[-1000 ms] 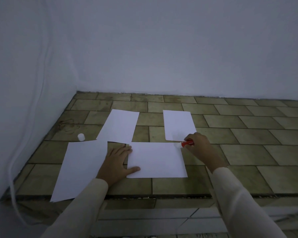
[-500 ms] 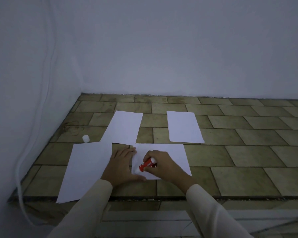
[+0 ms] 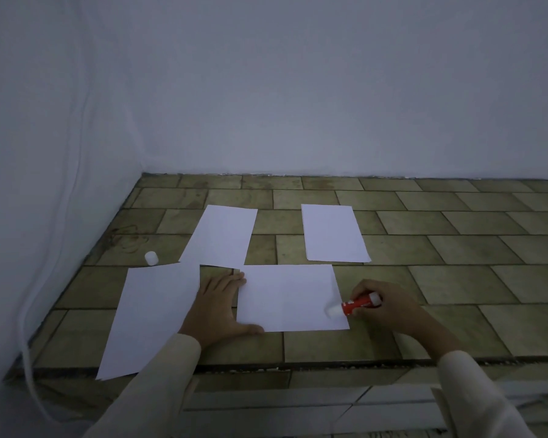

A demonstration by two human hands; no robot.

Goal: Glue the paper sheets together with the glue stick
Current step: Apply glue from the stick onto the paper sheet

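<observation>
Setting: plain indoor corner, possibly domestic, room type not determinable; tiled counter (image 3: 456, 248), olive-brown rectangular tiles in staggered courses; bare whitish walls (image 3: 298, 90) meeting at rear left; white cable (image 3: 27, 311) down left wall; paler tiles (image 3: 266, 403) below counter's front edge.

Illegible lettering on glue stick (image 3: 358, 304)

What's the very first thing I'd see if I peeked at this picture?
The red glue stick in the right hand, its tip on the right end of the middle sheet. The left hand presses that sheet's left edge, and a small white cap stands near the left wall.
</observation>
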